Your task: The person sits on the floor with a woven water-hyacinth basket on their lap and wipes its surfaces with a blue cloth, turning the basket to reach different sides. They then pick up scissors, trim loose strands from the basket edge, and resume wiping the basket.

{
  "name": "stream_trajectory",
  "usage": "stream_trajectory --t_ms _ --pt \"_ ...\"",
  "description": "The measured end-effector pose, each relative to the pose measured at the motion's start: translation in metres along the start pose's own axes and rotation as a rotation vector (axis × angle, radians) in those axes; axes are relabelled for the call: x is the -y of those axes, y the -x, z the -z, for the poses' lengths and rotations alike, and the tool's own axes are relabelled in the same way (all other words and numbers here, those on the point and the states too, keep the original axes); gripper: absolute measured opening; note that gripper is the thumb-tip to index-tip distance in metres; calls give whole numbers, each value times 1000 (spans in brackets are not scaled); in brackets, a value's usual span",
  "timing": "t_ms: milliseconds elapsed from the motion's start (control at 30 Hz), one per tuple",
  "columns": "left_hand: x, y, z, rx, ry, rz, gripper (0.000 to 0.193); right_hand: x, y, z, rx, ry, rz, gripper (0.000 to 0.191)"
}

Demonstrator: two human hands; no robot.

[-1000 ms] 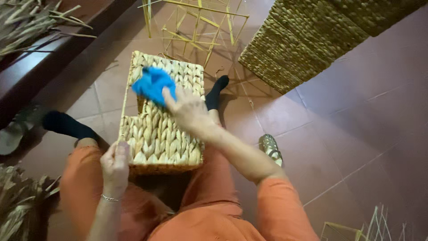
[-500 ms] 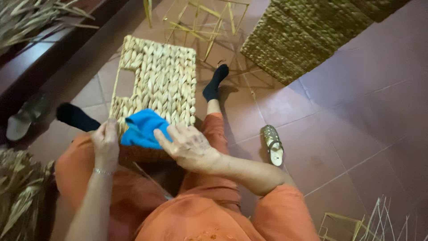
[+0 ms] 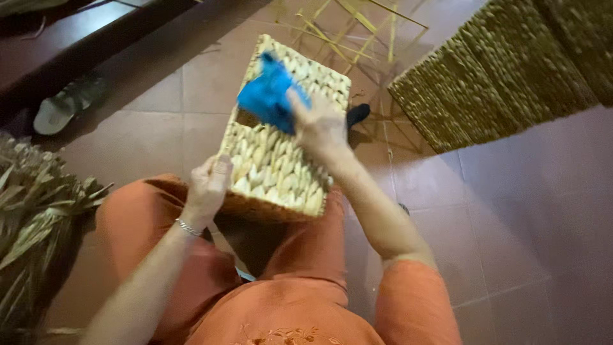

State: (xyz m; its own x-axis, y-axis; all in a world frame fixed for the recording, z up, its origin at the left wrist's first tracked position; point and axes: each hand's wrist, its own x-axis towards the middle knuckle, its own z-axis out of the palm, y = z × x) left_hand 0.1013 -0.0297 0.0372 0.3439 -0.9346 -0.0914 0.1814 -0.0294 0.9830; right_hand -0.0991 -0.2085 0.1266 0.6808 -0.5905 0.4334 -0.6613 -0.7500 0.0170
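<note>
A woven straw basket lies tilted across my lap, its braided side facing up, with a handle hole near its left edge. My right hand presses a bright blue cloth against the far part of that side. My left hand grips the basket's near left corner. I wear orange trousers and an orange top, and a thin bracelet circles my left wrist.
A large woven basket stands at the upper right on the reddish floor tiles. Bare wire frames lie behind my basket. Dried leaves are heaped at the left. A sandal rests beside a dark wooden step.
My right hand has swept the blue cloth from the basket's near edge up to its far part. The view has swung, and the basket now sits closer and more tilted.
</note>
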Motion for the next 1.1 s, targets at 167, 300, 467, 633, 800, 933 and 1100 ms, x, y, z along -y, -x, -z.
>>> stream_trajectory --t_ms 167,300,467,633,800,933,1100 --pt "1 -11 -6 -6 -145 -116 44 -55 -69 -53 -84 212 -160 55" --pt "3 -17 -3 -45 -167 -154 43 -54 -73 -57 -59 176 -160 57" --pt "6 -16 1 -63 -74 -117 40 -1 -34 -11 -20 83 24 61" --pt "7 -22 0 -90 -127 -118 42 67 27 63 191 -82 145 68" --pt "5 -26 -8 -55 14 -139 33 89 69 105 302 -223 292 78" --pt "1 -28 -9 -40 -68 -145 43 63 58 84 242 -125 212 68" --pt "-3 -27 -10 -47 -160 -85 44 -6 1 20 109 89 -17 56"
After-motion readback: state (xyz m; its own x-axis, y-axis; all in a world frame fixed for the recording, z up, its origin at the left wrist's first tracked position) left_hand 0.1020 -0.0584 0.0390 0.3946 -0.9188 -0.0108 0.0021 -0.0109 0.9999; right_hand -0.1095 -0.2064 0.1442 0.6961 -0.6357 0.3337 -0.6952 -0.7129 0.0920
